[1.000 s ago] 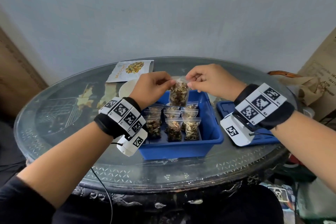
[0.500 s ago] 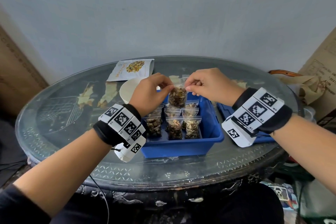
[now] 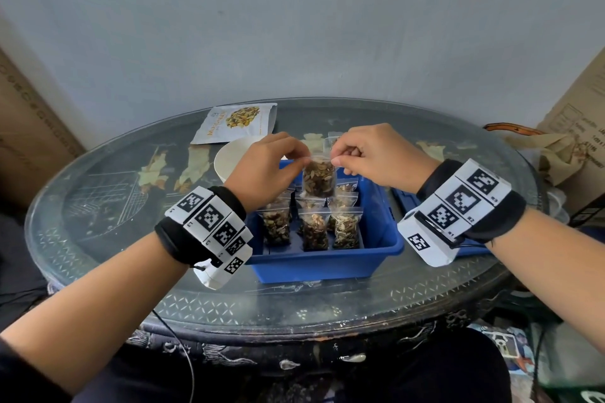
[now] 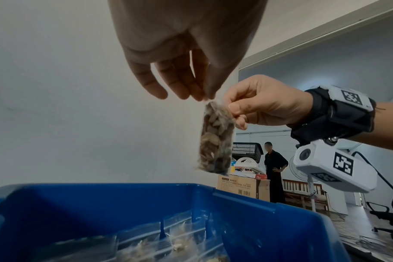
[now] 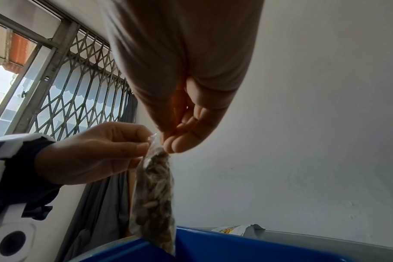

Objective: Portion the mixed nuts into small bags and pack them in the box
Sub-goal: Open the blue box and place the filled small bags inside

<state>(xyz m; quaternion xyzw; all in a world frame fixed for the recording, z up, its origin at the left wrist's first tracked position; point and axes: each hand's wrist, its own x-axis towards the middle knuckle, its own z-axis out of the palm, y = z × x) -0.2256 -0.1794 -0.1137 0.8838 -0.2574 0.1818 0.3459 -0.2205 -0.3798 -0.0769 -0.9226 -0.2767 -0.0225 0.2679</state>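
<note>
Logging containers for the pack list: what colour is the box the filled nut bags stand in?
Solid blue box, clearest in the head view.

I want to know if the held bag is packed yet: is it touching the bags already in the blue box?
Apart. The left wrist view shows the held bag hanging from both hands, with wall visible between its bottom and the blue box rim, above the packed bags.

Soft, even daylight; the window [image 5: 45, 85] glows bright. The glass table [image 3: 98, 206] shows mild sheen. Wide-angle bending at edges; the wrist views' near hands are blurred.
</note>
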